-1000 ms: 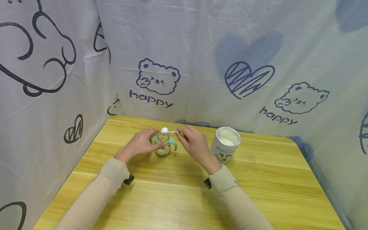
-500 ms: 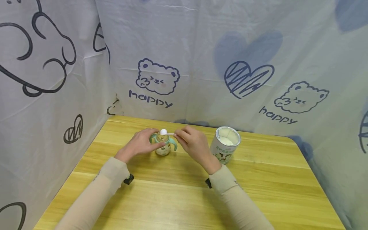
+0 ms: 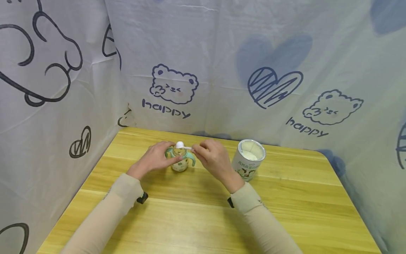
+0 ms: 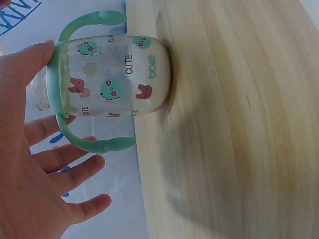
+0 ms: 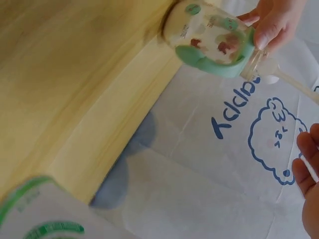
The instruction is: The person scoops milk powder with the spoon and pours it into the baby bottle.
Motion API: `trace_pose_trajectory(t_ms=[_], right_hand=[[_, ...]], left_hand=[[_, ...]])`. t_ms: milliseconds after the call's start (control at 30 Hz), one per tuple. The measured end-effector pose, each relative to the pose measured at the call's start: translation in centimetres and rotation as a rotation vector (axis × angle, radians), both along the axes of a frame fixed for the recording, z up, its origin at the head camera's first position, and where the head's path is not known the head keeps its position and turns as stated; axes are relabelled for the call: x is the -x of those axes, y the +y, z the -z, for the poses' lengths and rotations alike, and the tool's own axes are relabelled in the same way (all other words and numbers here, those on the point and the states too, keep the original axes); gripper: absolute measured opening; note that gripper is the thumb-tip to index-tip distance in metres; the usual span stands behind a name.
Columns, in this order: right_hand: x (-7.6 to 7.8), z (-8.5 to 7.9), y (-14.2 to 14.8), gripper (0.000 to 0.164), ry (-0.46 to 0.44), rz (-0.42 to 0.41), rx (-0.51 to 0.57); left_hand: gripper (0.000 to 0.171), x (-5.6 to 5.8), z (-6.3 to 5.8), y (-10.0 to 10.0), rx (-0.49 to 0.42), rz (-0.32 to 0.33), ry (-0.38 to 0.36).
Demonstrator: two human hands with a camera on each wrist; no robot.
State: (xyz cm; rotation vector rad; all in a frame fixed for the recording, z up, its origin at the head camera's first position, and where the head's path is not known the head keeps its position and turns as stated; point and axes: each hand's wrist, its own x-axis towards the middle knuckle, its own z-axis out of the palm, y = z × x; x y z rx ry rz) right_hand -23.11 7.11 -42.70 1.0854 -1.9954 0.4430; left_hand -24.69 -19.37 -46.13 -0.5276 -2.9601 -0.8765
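Note:
A clear baby bottle with a mint-green collar, two handles and cartoon prints stands uncapped on the table. My left hand holds it at the collar; in the left wrist view the thumb lies on one side, the index finger goes behind, and the other fingers spread apart. Pale contents show at the bottle's base. My right hand pinches the handle of a white scoop, whose bowl, heaped with white powder, is right at the bottle's mouth. The right wrist view shows the scoop beside the bottle's neck.
To the right of my right hand stands an open milk powder can with white powder inside. The wooden table meets a printed cloth backdrop at its back and left.
The scoop has shifted slightly left and down at the bottle's mouth, its handle now sloping a little, with the right hand following. The left hand, bottle and can stay put.

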Motion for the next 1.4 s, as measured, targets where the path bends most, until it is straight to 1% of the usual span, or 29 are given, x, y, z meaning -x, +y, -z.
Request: trace_pose_trajectory(t_ms=[133, 333, 533, 700, 833, 1033, 1200, 1400], right_hand=[[-0.2, -0.1, -0.1, 0.012, -0.125, 0.005, 0.081], [-0.7, -0.5, -0.3, 0.012, -0.344, 0.01, 0.255], [-0.8, -0.7, -0.2, 0.012, -0.497, 0.023, 0.404], [-0.8, -0.9, -0.1, 0.014, -0.613, 0.041, 0.494], [-0.7, -1.2, 0.3, 0.014, -0.655, 0.064, 0.536], [-0.6, -1.4, 0.8, 0.013, -0.673, 0.075, 0.602], [-0.6, -1.6, 1.3, 0.012, -0.664, 0.078, 0.649], [-0.7, -2.1, 2.2, 0.014, -0.664, 0.107, 0.67]], left_hand=[[0.082, -0.1, 0.0, 0.0, 0.004, 0.0, 0.001], [0.083, -0.1, 0.0, 0.1, 0.013, -0.009, 0.0], [0.081, -0.1, 0.0, 0.1, 0.007, -0.012, -0.008], [0.08, -0.1, -0.1, 0.1, -0.001, -0.015, -0.016], [0.08, -0.2, -0.2, 0.2, -0.001, -0.015, -0.019], [0.08, -0.3, -0.3, 0.2, 0.001, -0.01, -0.017], [0.083, -0.3, -0.4, 0.3, 0.002, 0.002, -0.013], [0.084, 0.0, -0.9, 0.8, 0.013, 0.024, -0.002]])
